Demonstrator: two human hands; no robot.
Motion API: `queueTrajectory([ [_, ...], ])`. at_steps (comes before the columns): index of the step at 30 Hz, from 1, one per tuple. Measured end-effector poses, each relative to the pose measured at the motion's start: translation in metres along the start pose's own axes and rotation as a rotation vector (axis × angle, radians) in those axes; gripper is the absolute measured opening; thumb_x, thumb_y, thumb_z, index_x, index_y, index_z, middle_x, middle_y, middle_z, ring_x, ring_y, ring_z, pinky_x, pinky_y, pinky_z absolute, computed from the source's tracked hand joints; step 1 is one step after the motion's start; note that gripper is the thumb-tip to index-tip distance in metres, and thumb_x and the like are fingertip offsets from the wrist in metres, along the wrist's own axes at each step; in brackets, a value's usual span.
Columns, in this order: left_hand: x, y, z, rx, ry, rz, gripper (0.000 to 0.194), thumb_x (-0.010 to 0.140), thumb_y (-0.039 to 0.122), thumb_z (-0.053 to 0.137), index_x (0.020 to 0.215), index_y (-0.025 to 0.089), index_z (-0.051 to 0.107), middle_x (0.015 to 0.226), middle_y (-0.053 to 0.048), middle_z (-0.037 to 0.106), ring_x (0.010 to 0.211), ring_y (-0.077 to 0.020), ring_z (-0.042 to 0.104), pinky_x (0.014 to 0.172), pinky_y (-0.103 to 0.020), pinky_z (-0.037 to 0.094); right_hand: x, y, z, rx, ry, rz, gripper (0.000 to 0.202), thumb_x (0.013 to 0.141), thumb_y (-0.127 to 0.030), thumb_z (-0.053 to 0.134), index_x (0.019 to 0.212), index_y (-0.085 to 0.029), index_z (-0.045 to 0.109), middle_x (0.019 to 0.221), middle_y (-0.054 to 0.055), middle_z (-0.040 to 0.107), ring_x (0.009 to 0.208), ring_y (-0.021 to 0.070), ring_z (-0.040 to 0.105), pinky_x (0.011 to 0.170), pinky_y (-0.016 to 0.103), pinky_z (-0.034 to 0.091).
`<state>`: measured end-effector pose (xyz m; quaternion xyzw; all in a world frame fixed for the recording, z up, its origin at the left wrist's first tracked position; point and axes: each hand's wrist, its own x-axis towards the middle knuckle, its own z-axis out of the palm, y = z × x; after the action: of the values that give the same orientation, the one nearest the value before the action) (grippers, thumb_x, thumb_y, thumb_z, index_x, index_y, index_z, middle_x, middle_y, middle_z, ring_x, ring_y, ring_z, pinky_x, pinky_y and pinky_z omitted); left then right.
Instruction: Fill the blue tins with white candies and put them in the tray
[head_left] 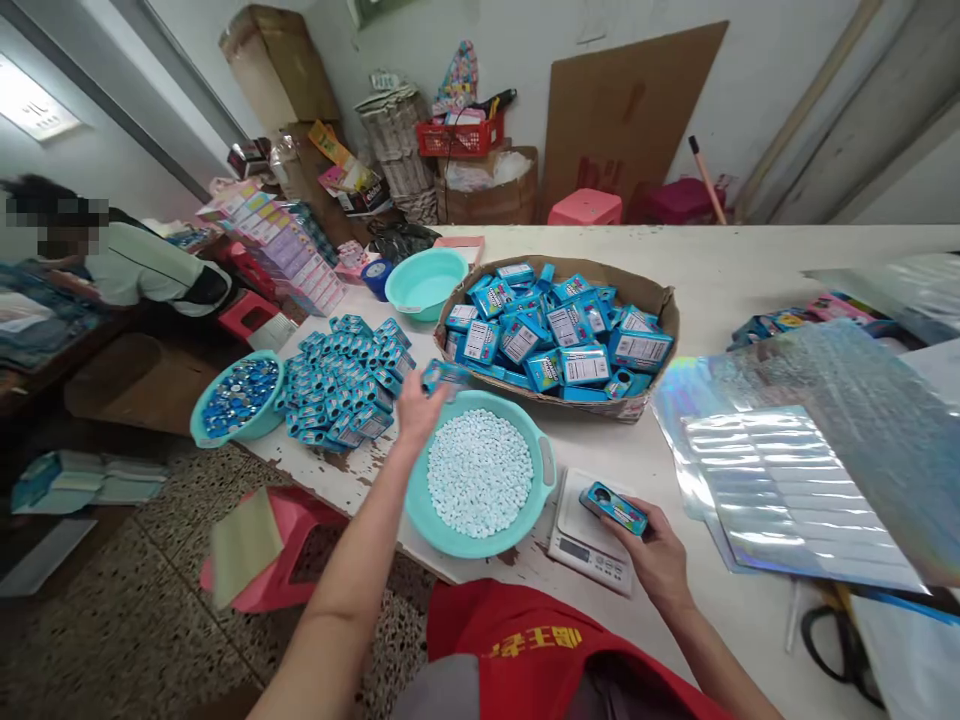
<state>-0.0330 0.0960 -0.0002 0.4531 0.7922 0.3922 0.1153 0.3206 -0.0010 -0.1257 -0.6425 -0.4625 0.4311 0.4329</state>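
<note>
My left hand [420, 408] is closed on a small blue candy tin [444, 375], blurred by motion, between the grouped tins and the heaped box. Over a white digital scale [592, 535], my right hand [661, 562] grips another blue tin [616, 508], its round hole facing up. I cannot tell whether that tin touches the scale. A turquoise basin [546, 465] full of small pale candies [480, 472] sits between my hands. Left of it, many tins [341, 385] stand packed together, holes up. Behind the basin, a cardboard box [637, 408] is heaped with blue tins [562, 325].
A basin [196, 420] of shiny blue and silver pieces stands at the table's left edge. Another turquoise basin [427, 283] is farther back. Shiny plastic sheets [810, 500] and black-handled scissors [840, 640] lie at right. A person [142, 260] bends over another table, far left.
</note>
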Motion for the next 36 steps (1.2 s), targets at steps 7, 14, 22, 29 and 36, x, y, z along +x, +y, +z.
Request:
queueTrajectory([
  [7,0.036,-0.121,-0.012,0.489,-0.071,-0.356,0.044,0.073,0.026,0.061,0.113,0.009,0.055,0.114,-0.021,0.06,0.107,-0.036,0.055,0.089,-0.045,0.042,-0.001,-0.001,-0.032,-0.062,0.001,-0.014,0.059,0.071,-0.057,0.064,0.116,-0.02,0.054,0.124,0.013,0.054,0.116,0.028,0.051,0.098,0.049,0.042],
  [14,0.027,-0.133,-0.024,0.537,-0.08,-0.343,0.056,0.075,0.026,0.061,0.127,0.011,0.048,0.124,-0.022,0.054,0.114,-0.0365,0.051,0.091,-0.047,0.042,0.001,-0.004,-0.065,-0.156,0.184,0.132,0.065,0.073,-0.068,0.05,0.106,-0.013,0.061,0.107,0.016,0.063,0.099,0.0277,0.059,0.087,0.047,0.047],
  [22,-0.065,-0.073,0.028,0.371,-0.454,0.002,0.026,0.083,0.027,0.05,0.105,0.017,0.059,0.115,-0.013,0.058,0.111,-0.0274,0.051,0.095,-0.037,0.039,-0.003,0.006,-0.055,-0.119,0.126,0.122,0.06,0.077,-0.067,0.046,0.101,-0.015,0.063,0.108,0.015,0.064,0.101,0.0274,0.058,0.086,0.046,0.046],
  [29,-0.144,-0.061,0.069,-0.094,-0.82,-0.286,0.017,0.061,0.016,0.069,0.071,0.02,0.056,0.084,-0.005,0.059,0.093,-0.0236,0.056,0.085,-0.032,0.041,0.001,-0.003,-0.027,-0.18,-0.102,-0.149,0.058,0.069,-0.058,0.067,0.111,-0.019,0.057,0.113,0.012,0.06,0.105,0.0271,0.056,0.089,0.045,0.046],
  [36,-0.126,-0.063,0.05,-0.622,-0.59,-0.635,0.038,0.067,0.054,0.059,0.064,0.02,0.043,0.052,0.006,0.039,0.038,-0.0066,0.033,0.038,-0.019,0.025,0.008,-0.048,-0.013,-0.25,-0.106,-0.285,0.039,0.075,-0.055,0.064,0.093,-0.021,0.061,0.087,0.005,0.062,0.082,0.0228,0.059,0.077,0.039,0.048],
])
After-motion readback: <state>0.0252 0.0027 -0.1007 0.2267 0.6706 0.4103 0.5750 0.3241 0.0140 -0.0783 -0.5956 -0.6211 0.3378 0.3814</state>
